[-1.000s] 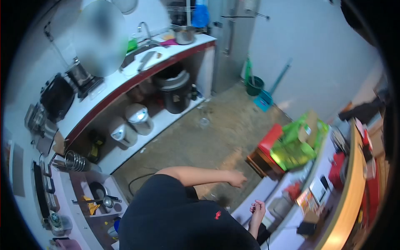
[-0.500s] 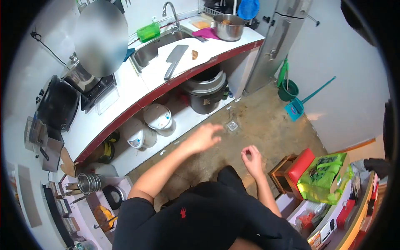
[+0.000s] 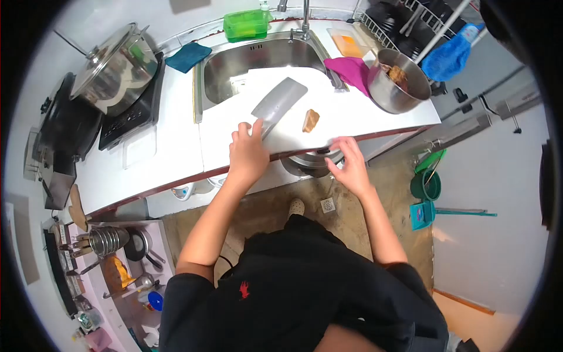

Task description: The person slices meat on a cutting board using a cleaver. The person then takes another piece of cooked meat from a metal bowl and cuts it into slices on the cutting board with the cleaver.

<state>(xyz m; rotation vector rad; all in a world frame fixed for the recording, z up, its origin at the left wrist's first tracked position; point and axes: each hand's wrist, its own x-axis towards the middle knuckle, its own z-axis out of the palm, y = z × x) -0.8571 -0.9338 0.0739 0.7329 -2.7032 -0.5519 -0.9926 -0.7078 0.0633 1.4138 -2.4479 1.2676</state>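
A cleaver with a broad grey blade lies on the white cutting board, its handle pointing toward me. My left hand is at the handle's left side, fingers apart and slightly bent; whether it touches the handle I cannot tell. To the right of the blade sits a small brown piece of what looks like meat. My right hand is at the counter's front edge, thumb and fingers apart, holding nothing. Part of the board reaches over the steel sink.
A steel pot with brown food stands at the right, beside a magenta cloth. On the left are a lidded pot on a black stove and a teal cloth. A green container stands behind the sink.
My view has turned and come closer to the counter. Both hands have moved from above the floor to the counter edge, the left beside the cleaver's handle. My right hand's fingers have spread.
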